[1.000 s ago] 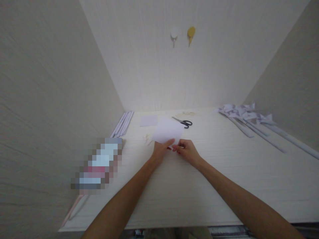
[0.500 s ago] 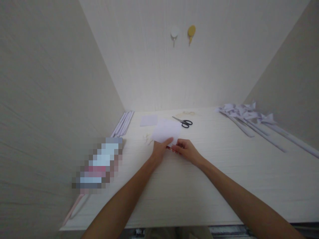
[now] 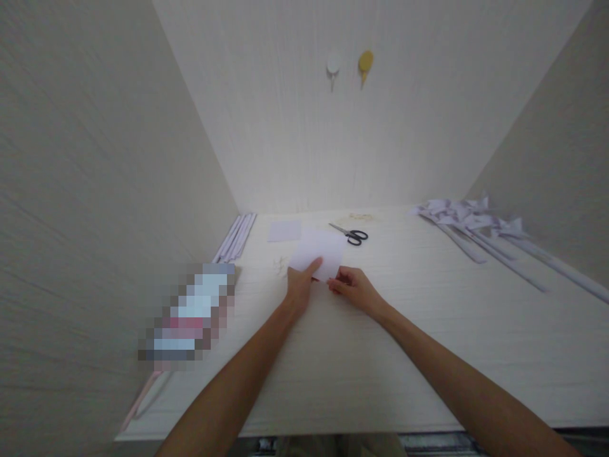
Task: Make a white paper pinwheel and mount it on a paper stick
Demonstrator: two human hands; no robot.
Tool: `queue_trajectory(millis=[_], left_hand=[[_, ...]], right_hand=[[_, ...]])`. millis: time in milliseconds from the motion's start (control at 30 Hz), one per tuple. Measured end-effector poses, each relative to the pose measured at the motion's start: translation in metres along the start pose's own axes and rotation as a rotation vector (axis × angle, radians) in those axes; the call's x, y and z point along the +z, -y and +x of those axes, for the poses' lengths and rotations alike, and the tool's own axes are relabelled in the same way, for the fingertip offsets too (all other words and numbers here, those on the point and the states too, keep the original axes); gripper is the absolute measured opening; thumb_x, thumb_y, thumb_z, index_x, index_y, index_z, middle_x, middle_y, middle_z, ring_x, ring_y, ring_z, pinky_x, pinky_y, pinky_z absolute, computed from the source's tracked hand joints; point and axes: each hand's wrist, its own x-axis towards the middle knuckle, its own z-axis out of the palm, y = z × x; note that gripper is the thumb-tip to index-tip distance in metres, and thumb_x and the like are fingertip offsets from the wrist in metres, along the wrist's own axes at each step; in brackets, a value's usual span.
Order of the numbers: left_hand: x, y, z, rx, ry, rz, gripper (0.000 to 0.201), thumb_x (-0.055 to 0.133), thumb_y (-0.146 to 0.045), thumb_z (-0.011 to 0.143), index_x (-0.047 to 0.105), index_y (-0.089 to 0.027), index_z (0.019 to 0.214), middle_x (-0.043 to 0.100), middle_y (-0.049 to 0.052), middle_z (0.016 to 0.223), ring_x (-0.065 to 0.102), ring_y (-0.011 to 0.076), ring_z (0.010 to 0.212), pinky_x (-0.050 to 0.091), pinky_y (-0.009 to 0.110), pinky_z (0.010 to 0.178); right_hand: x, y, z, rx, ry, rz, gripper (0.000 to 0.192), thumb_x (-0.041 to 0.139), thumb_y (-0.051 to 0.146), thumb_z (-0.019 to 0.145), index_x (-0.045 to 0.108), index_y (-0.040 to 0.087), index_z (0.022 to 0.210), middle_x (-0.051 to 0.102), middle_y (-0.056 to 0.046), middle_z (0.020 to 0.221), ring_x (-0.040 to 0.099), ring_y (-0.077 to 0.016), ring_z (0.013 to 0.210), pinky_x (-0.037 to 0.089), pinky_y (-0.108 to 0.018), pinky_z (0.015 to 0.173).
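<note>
A pale lilac sheet of paper [image 3: 320, 251] lies low over the middle of the white table [image 3: 361, 355]. My left hand [image 3: 301, 284] pinches its near left edge, thumb on top. Closed fingers of my right hand [image 3: 354, 287] grip its near right corner. A little behind the sheet lie black-handled scissors [image 3: 351, 234], and a smaller lilac square [image 3: 284, 230] sits to the back left.
Long folded paper strips [image 3: 235, 237] lie along the left wall. Several paper pinwheels on sticks [image 3: 480, 228] are spread at the back right. Two hooks, white [image 3: 333, 66] and yellow [image 3: 365, 62], hang on the back wall. A blurred-out object [image 3: 188, 317] sits at the left edge.
The sheet has come down from a raised tilt to nearly flat on the table. My left thumb slid further onto it; both hands stayed in place.
</note>
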Motion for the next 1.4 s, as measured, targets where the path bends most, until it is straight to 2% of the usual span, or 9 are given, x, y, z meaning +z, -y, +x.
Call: queue_trajectory(millis=[100, 233, 367, 433, 533, 633, 833, 1033, 1400], left_hand=[[0.001, -0.003, 0.000, 0.002, -0.021, -0.072, 0.027, 0.067, -0.022, 0.055, 0.059, -0.014, 0.079, 0.064, 0.006, 0.085, 0.058, 0.0144, 0.076, 0.047, 0.023, 0.062], [0.001, -0.004, -0.001, -0.003, -0.023, -0.057, 0.028, 0.067, -0.023, 0.055, 0.059, -0.013, 0.080, 0.064, 0.008, 0.086, 0.059, 0.0169, 0.080, 0.048, 0.024, 0.063], [0.001, -0.004, -0.001, -0.021, -0.038, -0.077, 0.031, 0.068, -0.023, 0.055, 0.059, -0.014, 0.083, 0.065, 0.008, 0.086, 0.060, 0.0174, 0.080, 0.049, 0.024, 0.062], [0.001, -0.003, -0.001, -0.027, -0.035, -0.088, 0.033, 0.068, -0.022, 0.054, 0.059, -0.014, 0.085, 0.064, 0.007, 0.088, 0.060, 0.0169, 0.080, 0.049, 0.025, 0.064], [0.000, -0.001, 0.000, -0.010, 0.005, -0.069, 0.033, 0.068, -0.022, 0.055, 0.059, -0.014, 0.086, 0.064, 0.008, 0.090, 0.060, 0.0171, 0.080, 0.049, 0.026, 0.067], [-0.001, 0.002, 0.001, 0.003, 0.040, -0.021, 0.034, 0.068, -0.023, 0.055, 0.060, -0.012, 0.085, 0.064, 0.010, 0.091, 0.060, 0.0188, 0.081, 0.049, 0.028, 0.068], [-0.001, 0.003, 0.000, 0.012, 0.062, 0.033, 0.036, 0.069, -0.024, 0.052, 0.061, -0.011, 0.084, 0.065, 0.010, 0.087, 0.061, 0.0185, 0.077, 0.048, 0.030, 0.069], [0.000, 0.001, -0.004, -0.008, 0.096, 0.124, 0.022, 0.068, -0.022, 0.051, 0.064, -0.012, 0.070, 0.066, 0.004, 0.070, 0.059, 0.0141, 0.063, 0.046, 0.027, 0.063], [0.001, 0.002, -0.005, -0.040, 0.141, 0.109, 0.021, 0.068, -0.022, 0.052, 0.065, -0.012, 0.071, 0.066, 0.004, 0.068, 0.059, 0.0140, 0.060, 0.046, 0.026, 0.060]], right_hand=[[0.001, 0.000, 0.000, 0.003, 0.001, -0.044, 0.016, 0.053, 0.029, 0.067, 0.049, 0.016, 0.059, 0.053, 0.001, 0.056, 0.048, -0.0105, 0.052, 0.037, -0.023, 0.049], [0.000, 0.003, -0.003, 0.011, -0.039, 0.029, 0.019, 0.054, 0.033, 0.067, 0.047, 0.017, 0.059, 0.050, 0.002, 0.054, 0.048, -0.0100, 0.051, 0.039, -0.023, 0.049], [-0.003, 0.007, -0.006, -0.089, -0.249, 0.187, 0.016, 0.055, 0.029, 0.067, 0.042, 0.020, 0.070, 0.050, 0.002, 0.070, 0.051, -0.0091, 0.059, 0.043, -0.023, 0.054], [-0.004, 0.007, -0.007, -0.158, -0.305, 0.193, 0.020, 0.056, 0.023, 0.066, 0.041, 0.021, 0.078, 0.049, 0.001, 0.080, 0.052, -0.0090, 0.065, 0.044, -0.023, 0.057], [-0.005, 0.003, -0.007, -0.207, -0.244, 0.101, 0.024, 0.053, 0.017, 0.067, 0.046, 0.023, 0.089, 0.049, -0.001, 0.087, 0.053, -0.0107, 0.075, 0.047, -0.025, 0.064], [-0.005, -0.002, -0.005, -0.207, -0.197, 0.009, 0.016, 0.053, 0.016, 0.066, 0.057, 0.021, 0.081, 0.052, -0.003, 0.090, 0.053, -0.0126, 0.078, 0.049, -0.026, 0.066], [-0.005, 0.000, -0.003, -0.130, -0.270, 0.020, 0.008, 0.064, 0.025, 0.058, 0.064, 0.019, 0.063, 0.062, -0.003, 0.073, 0.056, -0.0150, 0.068, 0.049, -0.027, 0.057], [-0.007, 0.004, -0.001, -0.014, -0.356, 0.166, 0.014, 0.067, 0.029, 0.055, 0.062, 0.016, 0.056, 0.058, -0.001, 0.054, 0.050, -0.0105, 0.048, 0.043, -0.024, 0.048], [-0.008, -0.004, 0.003, 0.050, -0.344, 0.355, 0.025, 0.060, 0.038, 0.065, 0.058, 0.015, 0.057, 0.057, -0.001, 0.054, 0.050, -0.0092, 0.051, 0.039, -0.022, 0.050]])
